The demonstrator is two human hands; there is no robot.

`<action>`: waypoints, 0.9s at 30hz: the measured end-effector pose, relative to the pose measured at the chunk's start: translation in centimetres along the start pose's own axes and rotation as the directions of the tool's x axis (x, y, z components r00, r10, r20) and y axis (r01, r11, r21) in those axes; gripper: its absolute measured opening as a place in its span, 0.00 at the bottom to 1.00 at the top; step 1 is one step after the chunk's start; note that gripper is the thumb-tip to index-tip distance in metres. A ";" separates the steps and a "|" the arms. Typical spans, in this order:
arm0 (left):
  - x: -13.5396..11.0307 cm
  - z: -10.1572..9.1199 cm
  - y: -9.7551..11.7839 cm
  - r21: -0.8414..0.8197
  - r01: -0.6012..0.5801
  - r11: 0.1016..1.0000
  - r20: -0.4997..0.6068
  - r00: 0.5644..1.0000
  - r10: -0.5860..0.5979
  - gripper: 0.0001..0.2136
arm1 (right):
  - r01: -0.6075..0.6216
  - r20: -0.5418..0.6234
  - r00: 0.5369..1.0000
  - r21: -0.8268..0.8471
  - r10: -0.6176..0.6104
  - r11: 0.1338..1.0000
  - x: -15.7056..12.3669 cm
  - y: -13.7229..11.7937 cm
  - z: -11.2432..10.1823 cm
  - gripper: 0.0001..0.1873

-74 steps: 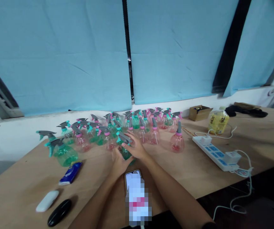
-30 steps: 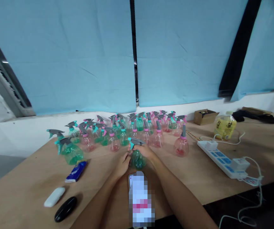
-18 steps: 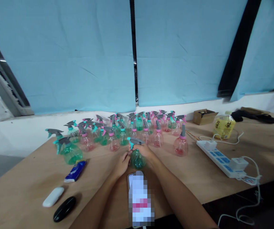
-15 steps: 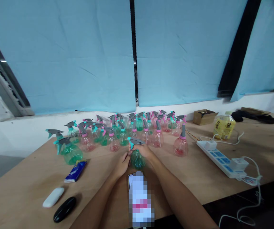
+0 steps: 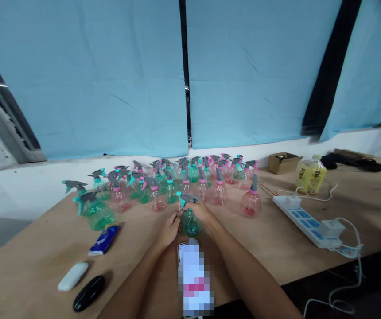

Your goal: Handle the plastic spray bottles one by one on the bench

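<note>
A green spray bottle (image 5: 191,225) with a grey and teal trigger head stands upright before me. My right hand (image 5: 198,210) is wrapped round its neck, just under the head. Against the bottle's left side is my left hand (image 5: 170,227), its fingers curled and touching it; exactly how they grip is hard to see. Behind the hands stand several more spray bottles, among them a pink one (image 5: 158,201) and a green one (image 5: 171,191). Close in front of the held bottle lies a phone (image 5: 181,252) with its screen blurred out.
On the left lie a blue packet (image 5: 104,240), a white case (image 5: 73,276) and a black case (image 5: 89,293). To the right are a lone pink spray bottle (image 5: 250,206), a power strip (image 5: 305,223) with cables, a yellow-labelled bottle (image 5: 311,178) and a cardboard box (image 5: 282,165).
Almost nothing differs. The whole view has shifted very slightly, while both hands keep their places on the green spray bottle.
</note>
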State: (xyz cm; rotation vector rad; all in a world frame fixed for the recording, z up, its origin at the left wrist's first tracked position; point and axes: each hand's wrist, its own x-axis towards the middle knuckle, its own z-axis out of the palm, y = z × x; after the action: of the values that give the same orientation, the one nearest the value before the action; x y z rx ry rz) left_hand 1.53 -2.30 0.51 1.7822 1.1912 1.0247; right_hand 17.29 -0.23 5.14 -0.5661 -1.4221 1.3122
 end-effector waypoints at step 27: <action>0.0 -0.1 0.0 0.001 -0.012 1.000 -0.071 0.997 0.012 0.18 | 0.181 -0.341 0.853 -0.518 -0.396 0.836 -1.3 1.4 0.6 0.14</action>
State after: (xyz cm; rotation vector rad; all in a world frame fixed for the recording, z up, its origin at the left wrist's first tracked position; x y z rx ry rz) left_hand 1.45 -2.32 0.57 1.7687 1.2253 1.1031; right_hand 16.75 -1.24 3.49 -0.8609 -1.3729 0.5291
